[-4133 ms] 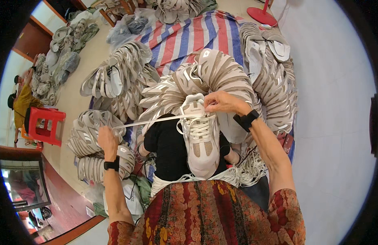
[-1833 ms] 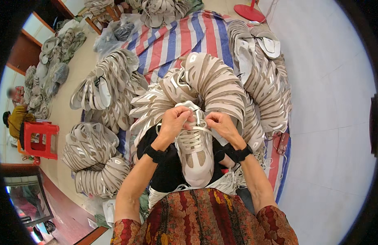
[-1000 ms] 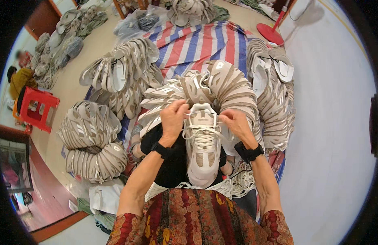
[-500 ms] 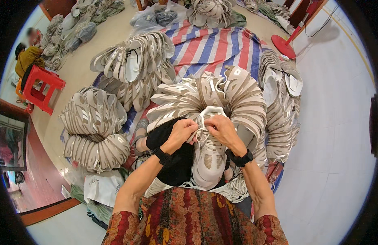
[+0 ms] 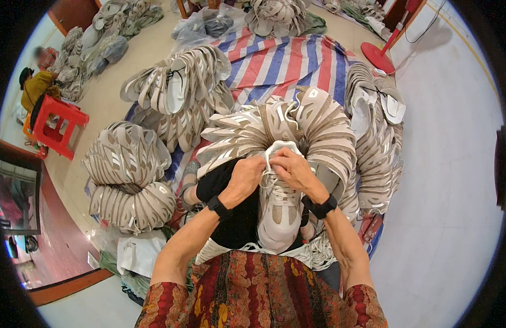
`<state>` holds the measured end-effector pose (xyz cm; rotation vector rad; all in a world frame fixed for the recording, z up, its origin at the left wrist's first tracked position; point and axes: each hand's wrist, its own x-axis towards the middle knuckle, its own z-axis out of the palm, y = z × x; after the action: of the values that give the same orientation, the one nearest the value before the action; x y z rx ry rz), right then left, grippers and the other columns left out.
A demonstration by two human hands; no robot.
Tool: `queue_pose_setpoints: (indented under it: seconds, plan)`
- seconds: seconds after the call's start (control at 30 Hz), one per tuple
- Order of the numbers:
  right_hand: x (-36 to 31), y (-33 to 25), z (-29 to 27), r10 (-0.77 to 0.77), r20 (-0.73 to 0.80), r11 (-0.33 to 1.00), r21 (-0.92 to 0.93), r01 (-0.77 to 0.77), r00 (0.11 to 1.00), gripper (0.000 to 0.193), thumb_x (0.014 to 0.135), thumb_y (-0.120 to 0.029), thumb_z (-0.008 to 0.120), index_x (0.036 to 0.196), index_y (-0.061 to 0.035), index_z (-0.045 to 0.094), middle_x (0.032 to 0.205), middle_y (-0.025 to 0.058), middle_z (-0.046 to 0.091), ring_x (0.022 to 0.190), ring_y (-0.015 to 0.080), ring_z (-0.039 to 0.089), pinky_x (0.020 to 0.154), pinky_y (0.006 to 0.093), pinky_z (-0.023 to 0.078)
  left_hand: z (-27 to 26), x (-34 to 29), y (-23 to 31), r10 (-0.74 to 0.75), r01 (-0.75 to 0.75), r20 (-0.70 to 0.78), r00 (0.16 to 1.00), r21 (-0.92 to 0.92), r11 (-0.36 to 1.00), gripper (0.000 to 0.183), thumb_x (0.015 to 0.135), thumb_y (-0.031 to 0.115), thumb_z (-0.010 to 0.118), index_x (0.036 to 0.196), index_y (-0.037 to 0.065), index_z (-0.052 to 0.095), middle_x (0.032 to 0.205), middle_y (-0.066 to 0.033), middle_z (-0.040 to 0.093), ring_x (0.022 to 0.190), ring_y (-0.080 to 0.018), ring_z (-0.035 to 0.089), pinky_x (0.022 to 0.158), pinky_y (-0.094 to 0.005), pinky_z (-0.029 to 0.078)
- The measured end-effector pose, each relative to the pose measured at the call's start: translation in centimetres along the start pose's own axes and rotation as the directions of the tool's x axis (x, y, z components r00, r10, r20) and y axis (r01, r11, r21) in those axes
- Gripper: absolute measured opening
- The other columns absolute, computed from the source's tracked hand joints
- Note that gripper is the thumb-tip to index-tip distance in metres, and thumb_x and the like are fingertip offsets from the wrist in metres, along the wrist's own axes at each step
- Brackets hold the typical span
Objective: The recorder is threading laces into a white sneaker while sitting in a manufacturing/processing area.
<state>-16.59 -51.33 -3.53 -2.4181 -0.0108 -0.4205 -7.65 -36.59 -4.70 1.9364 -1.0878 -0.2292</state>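
A beige and white sneaker upper (image 5: pixel 280 216) rests over my lap, toe toward me and white collar away. White laces criss-cross its tongue. Just below the collar, my left hand (image 5: pixel 246 177) has its fingertips pinched at the left side of the opening. Across from it, my right hand (image 5: pixel 295 172) pinches the shoelace (image 5: pixel 268 164) at the top of the lacing. The fingertips nearly meet, and part of the lace is hidden between them. Right behind the shoe curves a long row of nested shoe uppers (image 5: pixel 324 126).
Bundles of uppers stand at left (image 5: pixel 132 202), behind (image 5: pixel 182 82) and at right (image 5: pixel 376 147) on a striped plastic sheet (image 5: pixel 285 60). White laces (image 5: pixel 318 254) lie in my lap. A red stool (image 5: pixel 61 126) and a seated person (image 5: pixel 37 90) are at far left.
My hands have come closer together at the top of the lacing. The lace loop that hung beside my left fingers is no longer visible.
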Motion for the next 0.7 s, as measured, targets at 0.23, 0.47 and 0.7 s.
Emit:
queue_pose_setpoints:
  seconds: [0.23,0.47,0.7]
  plan:
    - [0.3,0.0,0.7,0.103,0.036,0.989,-0.110,-0.098,0.994,0.005,0.073,-0.012,0.058,0.075,-0.0074,0.059,0.078,0.0079,0.053,0.071,0.0281,0.056,0.058,0.0387,0.044,0.3,0.4,0.5,-0.004,0.003,-0.023,1.000,-0.040,0.999,0.014,0.076,0.002,0.052,0.087,0.003,0.044,0.061,-0.0183,0.053,0.063,-0.0368,0.056,0.054,-0.0437,0.041]
    - [-1.4,2.1,-5.9,0.147,-0.445,0.757,-0.524,-0.390,0.884,0.012,0.068,-0.014,0.059,0.073,-0.0046,0.053,0.076,0.0116,0.050,0.063,0.0281,0.054,0.054,0.0391,0.043,-0.6,0.6,1.0,0.058,-0.077,0.067,0.996,0.322,0.943,0.012,0.078,0.008,0.053,0.084,0.003,0.044,0.056,-0.0139,0.052,0.051,-0.0318,0.054,0.048,-0.0355,0.043]
    - [-4.4,4.3,-6.9,0.075,-0.445,0.804,-0.502,-0.318,0.892,0.020,0.071,-0.011,0.059,0.089,-0.0032,0.056,0.089,0.0109,0.053,0.088,0.0286,0.051,0.076,0.0385,0.042,-1.7,1.3,2.3,-0.511,0.527,0.206,0.834,-0.023,0.850,0.017,0.076,0.017,0.059,0.082,0.003,0.052,0.063,-0.0138,0.056,0.060,-0.0308,0.056,0.056,-0.0384,0.044]
